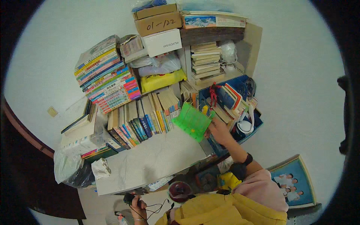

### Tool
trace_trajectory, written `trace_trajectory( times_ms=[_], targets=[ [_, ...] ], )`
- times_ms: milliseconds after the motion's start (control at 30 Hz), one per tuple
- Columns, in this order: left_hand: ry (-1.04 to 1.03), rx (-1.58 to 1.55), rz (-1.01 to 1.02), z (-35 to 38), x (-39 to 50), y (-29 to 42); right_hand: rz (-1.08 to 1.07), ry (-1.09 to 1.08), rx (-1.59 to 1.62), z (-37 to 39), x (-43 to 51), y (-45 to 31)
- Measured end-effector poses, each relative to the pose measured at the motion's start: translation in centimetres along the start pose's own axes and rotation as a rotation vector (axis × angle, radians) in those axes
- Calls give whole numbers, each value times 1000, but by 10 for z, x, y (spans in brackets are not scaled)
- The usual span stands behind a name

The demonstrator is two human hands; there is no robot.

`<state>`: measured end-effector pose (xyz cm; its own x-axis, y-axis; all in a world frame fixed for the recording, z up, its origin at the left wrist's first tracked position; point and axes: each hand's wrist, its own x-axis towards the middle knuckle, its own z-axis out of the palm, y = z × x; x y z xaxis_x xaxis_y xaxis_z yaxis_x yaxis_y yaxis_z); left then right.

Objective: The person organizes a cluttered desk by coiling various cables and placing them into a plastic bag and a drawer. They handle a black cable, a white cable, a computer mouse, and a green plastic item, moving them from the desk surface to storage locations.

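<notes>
My right hand (218,130), reaching forward, grips the edge of a bright green plastic item (191,121), possibly a small basket or case. It is in the air over the right end of the white desktop (157,160). Just beyond it is a blue crate (253,130) of books, with a white round-headed device (245,126) on top. A red toy figure (213,94) is at the crate's far left side. Down by the desk's near edge, my left hand (138,206) holds a small black device (128,198) with a thin black cable (159,209).
A row of upright books (144,121) lines the back of the desk, below a tall stack of books (107,76). Plastic bags (69,166) and a crumpled white cloth (101,168) are at the left. A dark red round container (180,191) is below the desk edge. A framed photo (295,182) leans at right.
</notes>
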<state>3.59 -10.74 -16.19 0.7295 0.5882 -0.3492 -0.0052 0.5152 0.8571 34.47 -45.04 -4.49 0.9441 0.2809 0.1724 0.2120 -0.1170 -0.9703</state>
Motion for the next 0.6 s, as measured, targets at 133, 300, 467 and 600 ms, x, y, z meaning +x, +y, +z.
trace_trajectory(
  times_ms=[133, 300, 467, 600],
  targets=[
    [23, 2, 30, -8, -2, -3, -180, 276, -69, -43, 11, -17],
    [21, -45, 39, -31, 5, -17, -285, 625, -421, -131, 50, -33],
    [-64, -53, 60, -50, 21, -32, -130, 880, -659, -210, 118, -13],
    [18, -89, 32, -40, 21, -31, -277, 985, -810, -229, 162, 14]
  ],
)
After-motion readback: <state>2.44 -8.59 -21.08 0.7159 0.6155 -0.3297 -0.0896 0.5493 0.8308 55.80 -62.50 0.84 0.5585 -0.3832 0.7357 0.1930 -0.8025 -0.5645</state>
